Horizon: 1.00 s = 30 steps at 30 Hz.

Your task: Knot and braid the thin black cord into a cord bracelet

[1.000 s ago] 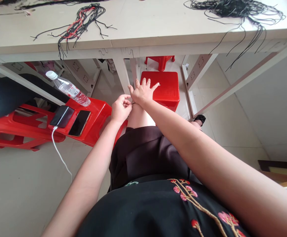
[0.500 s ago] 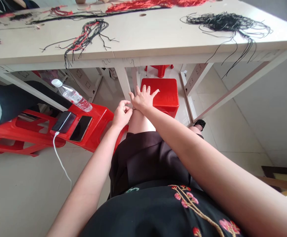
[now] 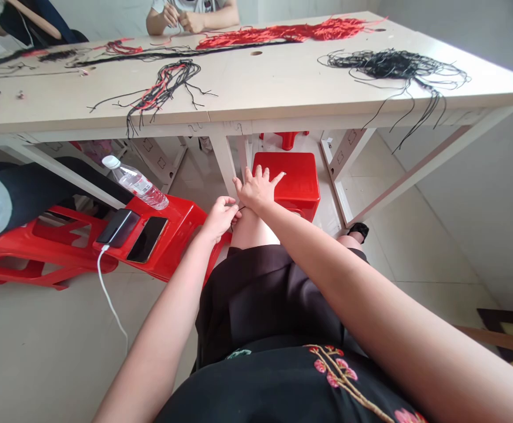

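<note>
My left hand (image 3: 221, 218) is beside my bare knee, its thumb and fingertips pinched on a thin black cord (image 3: 241, 207). Only a short stretch of that cord shows, running toward my right wrist; the rest is hidden. Over the knee lies my right hand (image 3: 257, 189), palm down with its fingers spread. Whether the palm presses on the cord I cannot tell. Beyond the hands, a bundle of black and red cords (image 3: 164, 87) rests on the white table (image 3: 265, 88), its loose ends hanging over the front edge. A tangle of black cord (image 3: 391, 63) lies further right.
Left of me, a red stool (image 3: 177, 226) bears a water bottle (image 3: 137, 183), a phone (image 3: 147, 239) and a dark device (image 3: 118, 228) with a white cable. Another red stool (image 3: 288, 176) is under the table. Red cords (image 3: 287, 34) and a co-worker's hands (image 3: 181, 19) are at the far side.
The view has tilted up, bringing a co-worker's hands and more of the far table edge into sight. My left fingers have curled slightly; my right hand stays spread on the knee.
</note>
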### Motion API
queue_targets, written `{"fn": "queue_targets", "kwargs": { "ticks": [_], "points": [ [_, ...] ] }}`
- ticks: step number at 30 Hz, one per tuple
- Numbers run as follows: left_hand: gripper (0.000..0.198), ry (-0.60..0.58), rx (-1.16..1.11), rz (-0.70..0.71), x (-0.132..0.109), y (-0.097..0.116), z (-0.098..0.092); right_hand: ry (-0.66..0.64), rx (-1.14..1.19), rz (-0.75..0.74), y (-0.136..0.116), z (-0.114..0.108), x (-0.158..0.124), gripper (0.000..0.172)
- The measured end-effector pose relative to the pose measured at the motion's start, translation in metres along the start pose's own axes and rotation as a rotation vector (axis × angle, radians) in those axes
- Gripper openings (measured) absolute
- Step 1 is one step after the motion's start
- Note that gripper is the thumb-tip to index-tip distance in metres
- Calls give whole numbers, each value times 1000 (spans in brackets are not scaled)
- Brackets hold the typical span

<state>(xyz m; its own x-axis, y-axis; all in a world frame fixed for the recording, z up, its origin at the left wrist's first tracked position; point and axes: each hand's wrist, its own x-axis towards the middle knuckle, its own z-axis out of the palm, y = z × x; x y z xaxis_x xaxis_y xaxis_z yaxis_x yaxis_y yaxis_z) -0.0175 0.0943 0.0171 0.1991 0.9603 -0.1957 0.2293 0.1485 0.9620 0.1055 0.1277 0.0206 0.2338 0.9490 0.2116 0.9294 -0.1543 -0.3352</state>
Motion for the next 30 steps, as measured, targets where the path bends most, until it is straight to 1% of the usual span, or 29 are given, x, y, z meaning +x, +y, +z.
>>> {"fn": "queue_targets", "kwargs": {
  "ticks": [2, 4, 8, 10, 12, 18, 24, 27, 30],
  "points": [
    [12, -1, -74, -66, -4, 5, -4, -2, 3, 0, 0, -1, -1, 62],
    [13, 2, -106, -101, -8, 8, -8, -8, 1, 2, 0, -2, -1, 63],
    [16, 27, -65, -78, -10, 9, -13, -23, 5, -5, 0, -4, -3, 63],
    [18, 45, -67, -86, -11, 10, -11, -17, 12, -9, 0, -4, -3, 63],
    [17, 48, -91, -116, -11, 11, -8, -11, 19, -13, 1, -3, -3, 64],
    [10, -27, -209, -198, -14, 14, -4, -30, 17, -2, 2, 1, 0, 63],
    [15, -88, -263, -231, -15, 4, -6, -39, 38, -9, 1, 1, -1, 63],
    [16, -106, -258, -234, -21, 2, -13, -36, 50, -6, 2, 1, -1, 63],
    [16, -109, -237, -242, -32, 3, -30, -37, 53, -8, 3, 2, 0, 64]
  ]
}}
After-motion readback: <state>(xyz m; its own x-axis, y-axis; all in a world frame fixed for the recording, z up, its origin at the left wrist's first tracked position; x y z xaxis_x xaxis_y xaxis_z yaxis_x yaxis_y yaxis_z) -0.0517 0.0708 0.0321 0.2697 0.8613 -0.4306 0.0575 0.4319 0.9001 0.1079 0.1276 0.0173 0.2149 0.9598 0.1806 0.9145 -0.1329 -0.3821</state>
